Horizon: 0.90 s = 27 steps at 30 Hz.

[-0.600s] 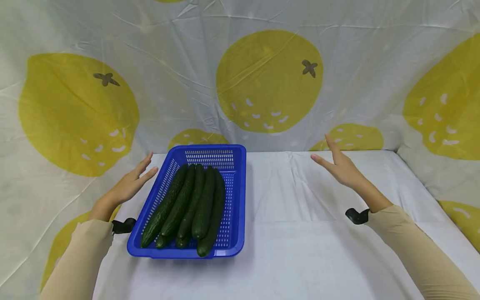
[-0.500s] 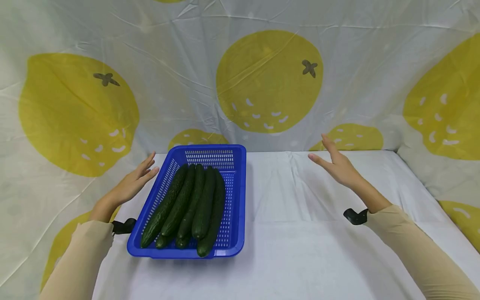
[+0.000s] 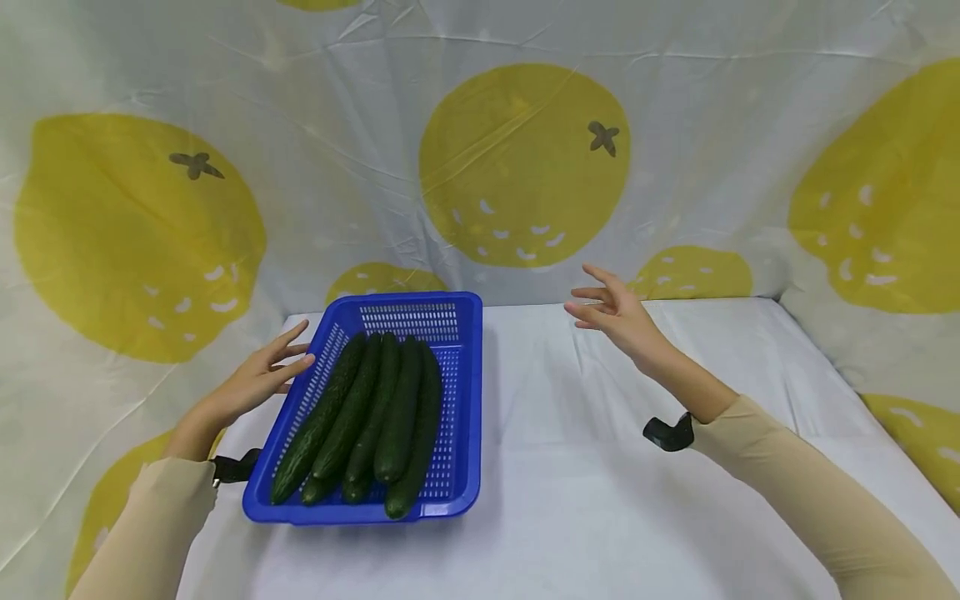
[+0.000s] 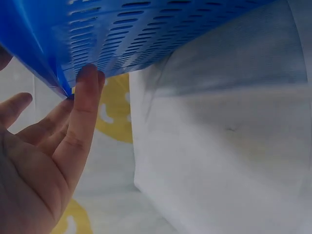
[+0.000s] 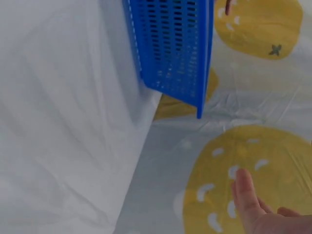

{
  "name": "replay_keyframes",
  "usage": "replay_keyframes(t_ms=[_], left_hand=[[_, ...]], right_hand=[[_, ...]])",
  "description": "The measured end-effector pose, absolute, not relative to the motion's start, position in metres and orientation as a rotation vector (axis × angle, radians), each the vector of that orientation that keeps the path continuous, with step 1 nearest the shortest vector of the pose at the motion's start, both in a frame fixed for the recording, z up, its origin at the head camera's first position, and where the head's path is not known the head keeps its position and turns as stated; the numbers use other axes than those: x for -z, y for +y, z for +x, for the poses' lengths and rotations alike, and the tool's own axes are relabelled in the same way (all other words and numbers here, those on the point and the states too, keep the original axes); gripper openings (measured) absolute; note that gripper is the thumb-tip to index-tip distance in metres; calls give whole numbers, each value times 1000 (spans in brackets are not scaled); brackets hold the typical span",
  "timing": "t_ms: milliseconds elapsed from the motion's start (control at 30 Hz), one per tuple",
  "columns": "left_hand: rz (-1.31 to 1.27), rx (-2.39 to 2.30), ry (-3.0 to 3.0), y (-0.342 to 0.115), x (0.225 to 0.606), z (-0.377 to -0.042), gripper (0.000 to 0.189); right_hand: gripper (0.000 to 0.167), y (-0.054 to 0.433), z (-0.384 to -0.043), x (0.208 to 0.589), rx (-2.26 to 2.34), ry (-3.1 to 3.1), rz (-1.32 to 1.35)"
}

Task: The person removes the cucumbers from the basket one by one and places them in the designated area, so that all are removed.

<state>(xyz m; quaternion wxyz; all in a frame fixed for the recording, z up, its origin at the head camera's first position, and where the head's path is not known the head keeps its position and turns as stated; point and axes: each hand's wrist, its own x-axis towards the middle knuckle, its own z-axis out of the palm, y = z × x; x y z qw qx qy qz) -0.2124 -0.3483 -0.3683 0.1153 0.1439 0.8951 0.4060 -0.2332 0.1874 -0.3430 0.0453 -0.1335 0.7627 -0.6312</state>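
Note:
A blue plastic basket (image 3: 474, 400) with slotted walls stands on the left part of the white table. Several long dark green cucumbers (image 3: 375, 417) lie side by side in it, lengthwise. At the basket's left side is my left hand (image 3: 255, 379), fingers spread and loosely bent. In the left wrist view, the fingertips of that left hand (image 4: 58, 141) are close to the slotted wall; whether they touch it I cannot tell. My right hand (image 3: 618, 317) hovers above the table, right of the basket and apart from it, its fingers relaxed and holding nothing.
White cloth covers the table (image 3: 570, 500). Behind it hangs a pale curtain (image 3: 337, 167) printed with big yellow lemons, which also runs along both sides. Black wrist cameras sit at both cuffs, the left one (image 3: 236, 467) right beside the basket's rim.
My right hand has moved left toward the basket, its fingers now more bent. The left hand's fingers have spread and drawn nearer the basket's rim. The whole head view has shifted slightly.

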Motion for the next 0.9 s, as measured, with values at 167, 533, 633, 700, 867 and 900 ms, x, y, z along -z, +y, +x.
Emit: replay_keyframes(t_ms=[167, 533, 633, 700, 867, 900], left_hand=[[395, -1257, 2568, -351, 371, -211, 71], [459, -1416, 2506, -353, 388, -217, 60], [464, -1458, 2486, -353, 391, -219, 58], [457, -1452, 2490, -354, 392, -220, 58], [439, -1474, 2478, -357, 394, -221, 58], [438, -1481, 2472, -357, 394, -221, 57]], right_hand=[[73, 166, -231, 333, 2084, 2107, -390], [61, 120, -230, 315, 2108, 1859, -337], [58, 109, -231, 312, 2083, 1817, -318], [57, 101, -231, 312, 2067, 1788, -299], [52, 79, -233, 313, 2031, 1738, -232], [51, 75, -234, 314, 2023, 1735, -217]])
